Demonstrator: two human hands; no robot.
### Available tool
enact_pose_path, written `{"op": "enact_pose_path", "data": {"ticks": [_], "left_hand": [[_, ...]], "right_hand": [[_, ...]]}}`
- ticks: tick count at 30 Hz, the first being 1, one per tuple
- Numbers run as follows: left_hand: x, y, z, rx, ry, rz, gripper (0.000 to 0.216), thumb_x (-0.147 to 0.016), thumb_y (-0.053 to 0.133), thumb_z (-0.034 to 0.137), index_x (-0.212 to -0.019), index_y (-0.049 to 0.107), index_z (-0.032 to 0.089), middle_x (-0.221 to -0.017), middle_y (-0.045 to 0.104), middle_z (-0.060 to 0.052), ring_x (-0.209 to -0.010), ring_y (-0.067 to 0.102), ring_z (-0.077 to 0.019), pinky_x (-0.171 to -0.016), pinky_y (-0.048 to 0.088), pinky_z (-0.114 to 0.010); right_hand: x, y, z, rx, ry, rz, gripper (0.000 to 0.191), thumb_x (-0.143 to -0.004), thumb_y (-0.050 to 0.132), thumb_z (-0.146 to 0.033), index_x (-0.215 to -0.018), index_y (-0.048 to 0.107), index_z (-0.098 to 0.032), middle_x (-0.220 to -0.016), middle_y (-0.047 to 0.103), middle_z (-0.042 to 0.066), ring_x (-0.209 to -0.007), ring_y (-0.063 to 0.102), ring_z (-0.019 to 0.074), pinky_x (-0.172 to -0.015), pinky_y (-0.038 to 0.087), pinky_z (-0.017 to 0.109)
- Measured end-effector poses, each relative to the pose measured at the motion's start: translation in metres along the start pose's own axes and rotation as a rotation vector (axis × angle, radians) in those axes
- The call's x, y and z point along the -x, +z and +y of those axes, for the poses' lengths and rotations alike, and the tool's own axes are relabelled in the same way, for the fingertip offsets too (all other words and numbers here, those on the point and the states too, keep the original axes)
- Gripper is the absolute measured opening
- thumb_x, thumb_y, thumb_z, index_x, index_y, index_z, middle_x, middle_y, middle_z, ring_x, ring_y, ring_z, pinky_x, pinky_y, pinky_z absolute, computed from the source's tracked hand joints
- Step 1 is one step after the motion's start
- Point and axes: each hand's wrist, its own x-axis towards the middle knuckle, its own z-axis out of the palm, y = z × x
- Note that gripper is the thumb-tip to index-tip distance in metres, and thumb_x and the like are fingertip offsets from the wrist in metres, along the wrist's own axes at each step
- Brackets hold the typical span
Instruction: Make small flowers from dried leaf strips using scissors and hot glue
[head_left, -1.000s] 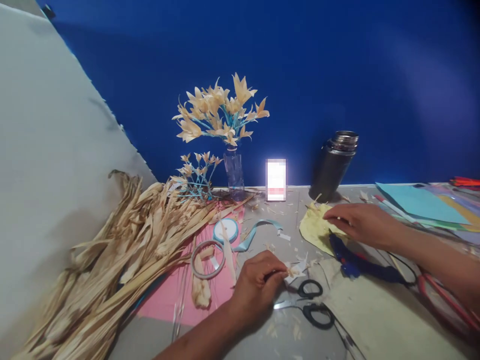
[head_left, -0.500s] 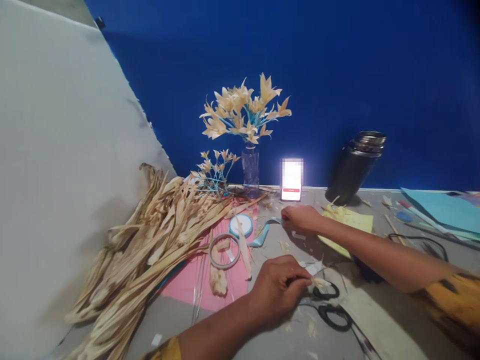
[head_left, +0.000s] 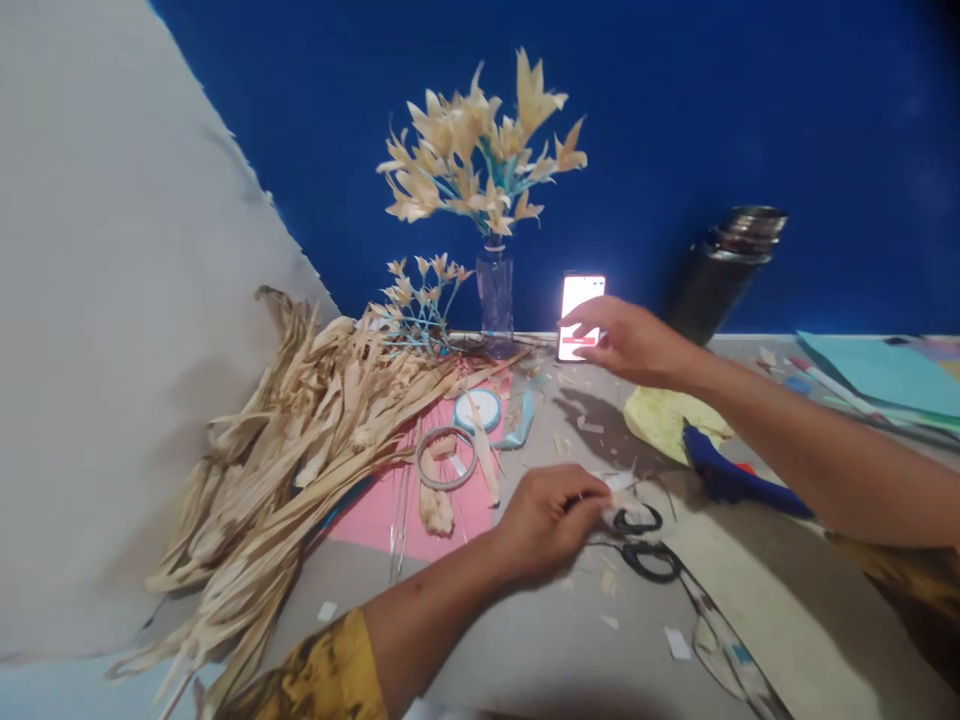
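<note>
My left hand (head_left: 551, 520) is closed in a pinch on a small pale husk piece (head_left: 619, 503), low over the table beside the black handles of a pair of scissors (head_left: 652, 562). At the back, my right hand (head_left: 634, 343) holds nothing, thumb and fingers apart. It is in front of the lit screen of an upright phone (head_left: 572, 293); whether a fingertip touches the screen I cannot tell. A strip of blue ribbon or tape (head_left: 519, 425) lies beside a white and blue spool (head_left: 486, 412). Next to it a tape roll (head_left: 420, 462) lies on pink paper (head_left: 367, 515).
A heap of dried corn husks (head_left: 277, 490) covers the left side. Husk flowers (head_left: 450, 125) stand in a clear bottle (head_left: 495, 300). A dark flask (head_left: 724, 275), yellow paper (head_left: 652, 420), a dark blue tool (head_left: 727, 475) and blue sheets (head_left: 877, 375) are on the right.
My right hand has moved from beside the blue strip up to the phone, its fingers now apart. My left hand keeps its pinch near the scissors. The view has tilted down somewhat.
</note>
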Motion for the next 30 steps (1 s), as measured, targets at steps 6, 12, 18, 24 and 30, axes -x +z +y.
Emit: {"op": "enact_pose_path", "data": {"ticks": [6,12,18,24,30], "left_hand": [[-0.032,-0.033,0.001,0.21,-0.243,0.559,0.014,-0.083,0.07,0.031,-0.082,0.069,0.018,-0.068,0.066,0.002,-0.043,0.046,-0.0059,-0.043,0.035,-0.019],[-0.035,-0.037,-0.008,0.241,-0.28,0.582,0.018,-0.079,0.074,0.034,-0.08,0.069,0.017,-0.065,0.066,0.002,-0.042,0.048,-0.0059,-0.042,0.035,-0.019],[-0.033,-0.04,0.002,0.227,-0.129,0.665,0.014,-0.08,0.077,0.03,-0.08,0.072,0.017,-0.068,0.067,0.001,-0.059,0.056,-0.0079,-0.058,0.046,-0.019],[-0.031,-0.038,0.015,0.615,-0.288,0.522,0.03,-0.071,0.088,0.038,-0.078,0.066,0.018,-0.07,0.069,0.001,-0.053,0.057,-0.0081,-0.053,0.045,-0.019],[-0.015,-0.018,0.027,0.483,-0.375,0.186,0.024,-0.079,0.08,0.037,-0.078,0.067,0.018,-0.067,0.069,-0.001,-0.058,0.061,-0.0129,-0.06,0.05,-0.025]], "right_hand": [[0.074,0.005,-0.012,0.093,0.207,-0.28,0.018,-0.095,0.06,-0.029,-0.093,0.077,-0.022,-0.085,0.078,0.005,-0.076,0.07,0.0219,-0.063,0.044,0.029],[0.137,0.046,-0.016,0.202,0.168,-0.45,0.01,-0.092,0.065,-0.018,-0.098,0.072,-0.024,-0.1,0.073,0.007,-0.093,0.071,0.0262,-0.066,0.044,0.03],[0.144,0.056,-0.007,0.152,0.173,-0.404,0.015,-0.101,0.056,-0.026,-0.097,0.07,-0.022,-0.099,0.071,0.008,-0.094,0.069,0.0257,-0.073,0.048,0.032],[0.136,0.049,-0.016,-0.189,0.271,-0.189,0.037,-0.094,0.062,-0.028,-0.131,0.062,-0.023,-0.109,0.07,0.009,-0.091,0.068,0.0237,-0.079,0.051,0.035],[0.109,0.049,-0.051,-0.741,0.21,-0.289,0.043,-0.081,0.07,-0.02,-0.124,0.066,-0.021,-0.088,0.07,0.0,-0.074,0.064,0.0153,-0.066,0.049,0.025]]}}
